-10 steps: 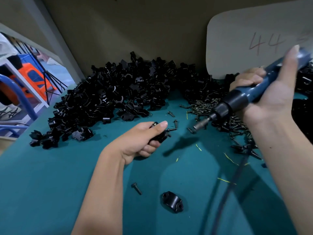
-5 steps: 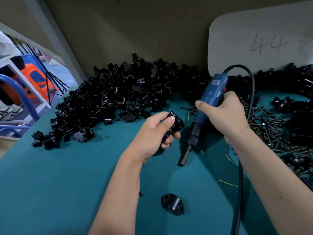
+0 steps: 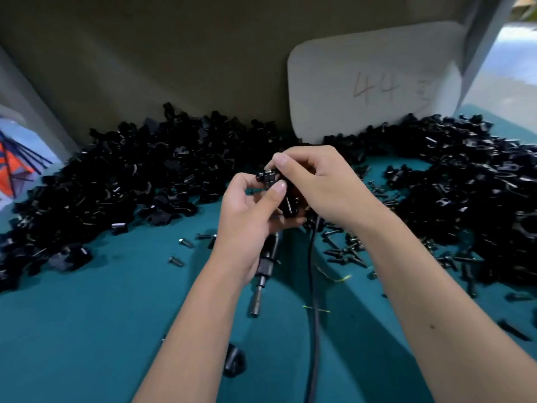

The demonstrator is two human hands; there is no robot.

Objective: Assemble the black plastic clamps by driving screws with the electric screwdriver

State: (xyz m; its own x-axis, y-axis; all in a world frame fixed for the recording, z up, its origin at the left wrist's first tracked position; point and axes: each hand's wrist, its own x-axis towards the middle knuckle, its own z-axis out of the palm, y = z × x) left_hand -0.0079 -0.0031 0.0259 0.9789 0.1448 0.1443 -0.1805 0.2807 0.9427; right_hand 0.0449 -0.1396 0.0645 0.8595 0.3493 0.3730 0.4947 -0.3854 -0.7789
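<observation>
Both our hands meet above the middle of the desk [image 3: 87,330], which is covered in teal cloth. Our left hand [image 3: 250,219] curls round a black clamp [image 3: 271,178], thumb pressed against its side. Our right hand [image 3: 316,181] pinches the same clamp from above with fingertips bent. A screw head shows at the clamp's left end, though blur keeps us from saying how far it sits in.

We see the screwdriver [image 3: 263,271] below the hands, tip pointing down toward the desk; its upper body is hidden behind the left hand and wrist, so we cannot tell which hand carries it. Its black cable [image 3: 315,330] runs down toward us between the forearms.

Heaps of loose clamp parts [image 3: 130,181] lie along the back wall and on round the right side. Loose screws [image 3: 345,254] lie scattered right of the cable, a few more [image 3: 186,243] left of the left wrist. One finished-looking clamp [image 3: 234,360] lies near our left forearm. A pale board [image 3: 374,80] marked "44" leans against the wall behind the heaps.
</observation>
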